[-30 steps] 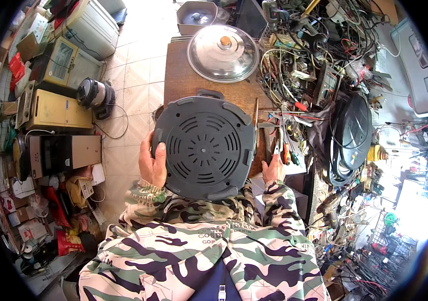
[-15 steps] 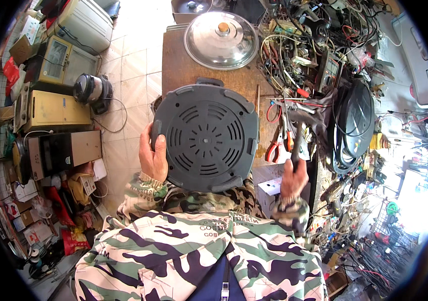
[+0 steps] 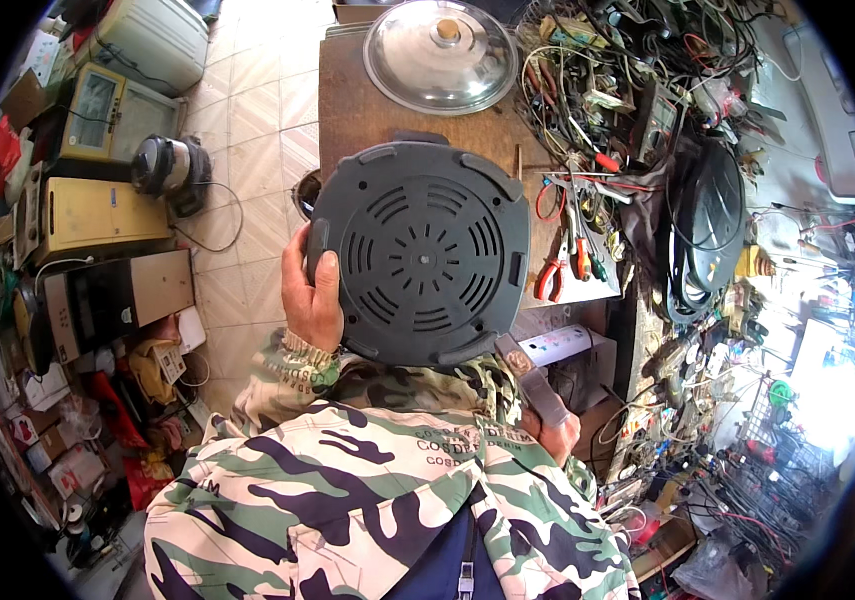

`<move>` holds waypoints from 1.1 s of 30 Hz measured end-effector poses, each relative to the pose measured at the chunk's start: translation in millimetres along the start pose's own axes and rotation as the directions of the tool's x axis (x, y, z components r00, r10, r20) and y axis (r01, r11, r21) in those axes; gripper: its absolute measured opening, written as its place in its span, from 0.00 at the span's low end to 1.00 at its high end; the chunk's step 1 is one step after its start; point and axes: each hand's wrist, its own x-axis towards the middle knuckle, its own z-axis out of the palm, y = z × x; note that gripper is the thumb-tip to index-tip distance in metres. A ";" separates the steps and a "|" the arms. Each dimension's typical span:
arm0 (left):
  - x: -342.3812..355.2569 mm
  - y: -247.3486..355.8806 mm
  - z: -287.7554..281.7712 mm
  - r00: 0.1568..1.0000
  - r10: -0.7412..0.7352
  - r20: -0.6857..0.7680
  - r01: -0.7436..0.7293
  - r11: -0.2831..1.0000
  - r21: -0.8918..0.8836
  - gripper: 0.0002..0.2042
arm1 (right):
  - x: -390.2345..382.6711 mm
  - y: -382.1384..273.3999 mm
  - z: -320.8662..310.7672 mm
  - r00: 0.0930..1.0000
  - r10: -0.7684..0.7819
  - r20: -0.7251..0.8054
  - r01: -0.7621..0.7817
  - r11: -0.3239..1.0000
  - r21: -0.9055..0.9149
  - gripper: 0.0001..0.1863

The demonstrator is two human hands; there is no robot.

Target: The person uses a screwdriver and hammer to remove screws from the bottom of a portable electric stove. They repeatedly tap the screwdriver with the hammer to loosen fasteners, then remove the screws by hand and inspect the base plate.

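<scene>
My left hand (image 3: 313,300) grips the left edge of a black plastic appliance base (image 3: 425,262), thumb on its face and fingers behind. This rounded-square base stands tilted before me, showing rings of vent slots, a central screw and raised feet around the rim. Below its lower right corner, my right hand (image 3: 556,437) is closed on a hammer (image 3: 535,385). The metal hammer head points up-left with its face close to the base's edge; whether they touch I cannot tell. My right palm largely hides the handle.
Beyond the base is a wooden table (image 3: 352,95) bearing a steel lid (image 3: 441,58). Red-handled pliers (image 3: 550,280) lie to its right, near tangled cables (image 3: 597,95) and a black oval pan-like part (image 3: 704,235). A pressure cooker (image 3: 169,172) stands on the tiled floor at left.
My right hand has swung the hammer down and left, from over the tools to the base's lower right corner. The base has shifted slightly right and up in view, left hand still gripping.
</scene>
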 end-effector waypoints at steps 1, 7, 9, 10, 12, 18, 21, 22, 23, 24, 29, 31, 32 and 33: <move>1.0 -5.4 -1.6 1.000 0.006 0.012 -0.006 1.000 -0.007 0.25 | 4.3 -1.2 2.0 1.000 -0.021 0.021 0.021 0.999 -0.024 0.13; -0.1 -5.5 5.1 0.999 0.036 0.025 -0.037 0.998 0.046 0.25 | 10.9 -13.0 9.9 0.994 -0.014 -0.112 0.002 0.994 -0.106 0.14; -0.3 -5.4 4.8 0.999 0.031 0.031 -0.032 0.999 0.016 0.26 | 8.9 -12.0 14.2 0.997 0.034 -0.066 -0.043 0.989 -0.142 0.13; -1.4 -5.0 3.6 0.999 0.035 0.040 -0.036 0.999 0.014 0.26 | 9.1 -10.2 11.8 0.997 0.043 -0.058 -0.050 0.990 -0.130 0.13; -3.3 -5.1 2.0 0.999 0.031 0.037 -0.031 1.000 0.001 0.27 | 10.1 -16.2 3.8 0.997 0.069 -0.030 -0.072 0.988 -0.134 0.12; -0.8 -13.5 11.4 0.990 -0.055 0.129 0.109 0.883 -0.457 0.26 | 20.3 -32.5 6.2 0.981 -0.171 -0.091 0.170 0.985 -0.016 0.15; -0.5 -10.3 6.9 0.986 -0.044 0.162 0.112 0.889 -0.443 0.27 | 42.4 -48.3 18.5 0.968 -0.224 0.116 0.218 0.974 0.064 0.19; -0.3 -9.6 6.1 0.987 -0.020 0.157 0.087 0.896 -0.434 0.27 | 48.2 -51.0 25.2 0.952 -0.283 0.117 0.274 0.958 0.090 0.20; 1.0 -10.8 7.9 0.983 -0.044 0.177 0.123 0.878 -0.462 0.27 | 56.4 -68.8 20.4 0.948 -0.256 0.189 0.249 0.967 0.059 0.20; -0.1 -10.6 10.1 0.983 -0.034 0.182 0.117 0.876 -0.467 0.27 | 60.0 -71.6 19.9 0.939 -0.255 0.229 0.248 0.967 0.058 0.19; -3.6 -22.9 12.6 0.985 -0.066 0.161 0.137 0.861 -0.490 0.26 | 77.5 -76.6 35.0 0.930 -0.191 0.313 0.240 0.962 -0.126 0.15; -3.9 -22.0 11.2 0.988 -0.035 0.149 0.096 0.897 -0.430 0.27 | 74.2 -76.0 35.4 0.928 -0.207 0.309 0.249 0.963 -0.102 0.15; -3.6 -19.9 13.2 0.989 -0.028 0.147 0.086 0.910 -0.406 0.27 | 75.6 -75.7 34.9 0.929 -0.218 0.299 0.249 0.966 -0.069 0.14; -3.1 -19.8 12.9 0.987 -0.033 0.159 0.097 0.905 -0.414 0.28 | 76.5 -76.2 33.3 0.929 -0.200 0.312 0.239 0.967 -0.093 0.14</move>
